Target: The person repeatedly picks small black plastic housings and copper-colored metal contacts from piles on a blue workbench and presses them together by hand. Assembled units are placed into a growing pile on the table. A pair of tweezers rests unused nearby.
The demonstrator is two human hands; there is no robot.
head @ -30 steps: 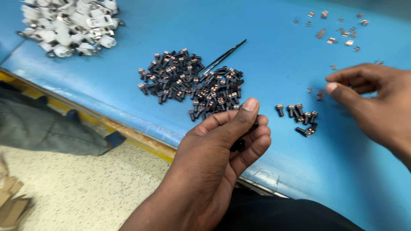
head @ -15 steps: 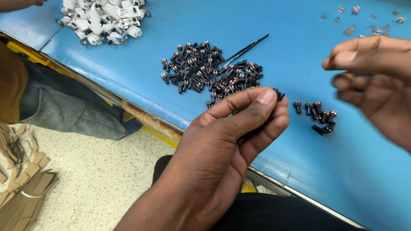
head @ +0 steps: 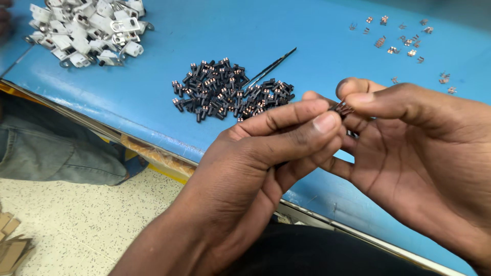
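Observation:
My left hand (head: 266, 153) and my right hand (head: 409, 143) meet above the front edge of the blue table (head: 215, 30). Between their fingertips sits a small black part with copper contacts (head: 341, 108); both hands pinch it. Behind the hands lies a pile of the same small black parts (head: 225, 94), with thin black tweezers (head: 268, 68) resting against it. My hands hide the table surface directly under them.
A heap of white plastic and metal pieces (head: 87, 30) lies at the far left of the table. Several tiny copper contacts (head: 399, 38) are scattered at the far right. A person's jeans-clad leg (head: 56, 148) and speckled floor (head: 92, 225) show below the table edge.
My right hand has come in from the right and joined my left hand at the small part. The left hand rose slightly, and the small group of parts under it is now hidden.

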